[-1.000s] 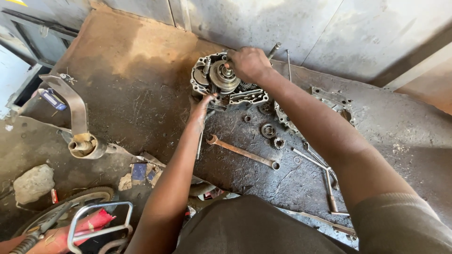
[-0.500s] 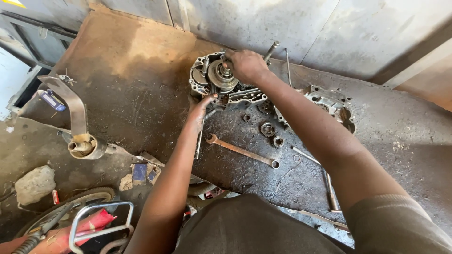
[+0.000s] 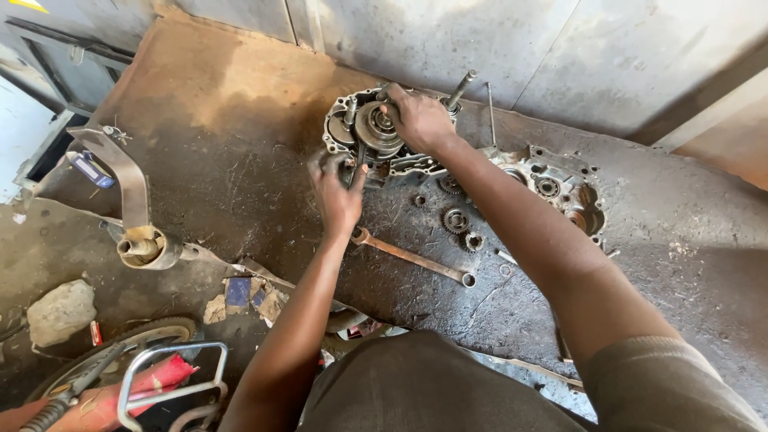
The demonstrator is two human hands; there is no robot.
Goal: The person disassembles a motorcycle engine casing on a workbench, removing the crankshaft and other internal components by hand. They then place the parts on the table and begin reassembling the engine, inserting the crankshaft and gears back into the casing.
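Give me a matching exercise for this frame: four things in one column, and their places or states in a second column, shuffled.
Things:
1. right hand
2. left hand
3. long wrench
4. loose gears

Places or states:
A. lying flat on the floor, untouched
B. on top of the engine case half, by the round clutch part
C. at the case's near edge
D. scattered on the floor between the two case halves

Pairs: 1-B, 2-C, 3-A, 4-D

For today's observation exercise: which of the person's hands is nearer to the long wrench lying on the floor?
Left. The left hand is just above the wrench; the right hand rests farther away on the engine case.
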